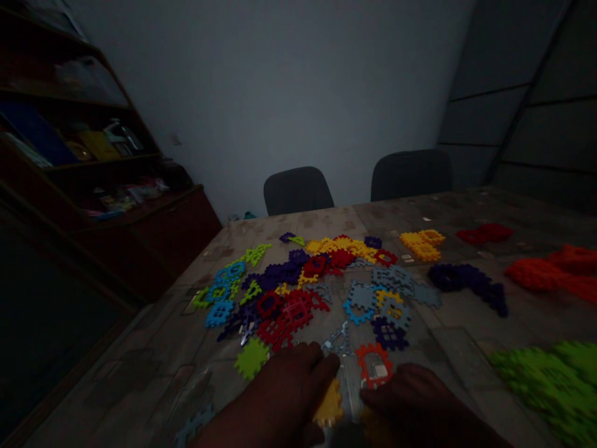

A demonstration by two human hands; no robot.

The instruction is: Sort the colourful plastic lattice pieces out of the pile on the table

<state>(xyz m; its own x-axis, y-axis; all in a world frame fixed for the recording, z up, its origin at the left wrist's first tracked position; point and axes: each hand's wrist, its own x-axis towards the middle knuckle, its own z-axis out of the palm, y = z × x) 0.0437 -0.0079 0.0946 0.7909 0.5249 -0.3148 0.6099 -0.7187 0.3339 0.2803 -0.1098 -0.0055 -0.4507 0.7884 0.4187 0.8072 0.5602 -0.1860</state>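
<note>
At the near edge of the table, my left hand (298, 379) is closed on a yellow toothed interlocking tile (330, 406), gripping it between thumb and fingers. My right hand (415, 401) is close by on the right, its fingers curled. A dim yellowish piece (373, 426) shows beneath that hand, too dark to make out well. Just beyond the right fingertips lies an orange tile with an open middle (361, 358). A grey triangular piece (342, 339) lies ahead, between the hands. Left of my left wrist is a lime green square tile (252, 358).
Mixed tiles in red (298, 308), purple (280, 274), blue (219, 314) and grey (361, 295) spread over the table's middle. Sorted yellow (422, 244), purple (466, 280), orange (550, 270) and green (555, 379) piles lie right. Two chairs (298, 190) stand behind; shelves (93, 162) stand left.
</note>
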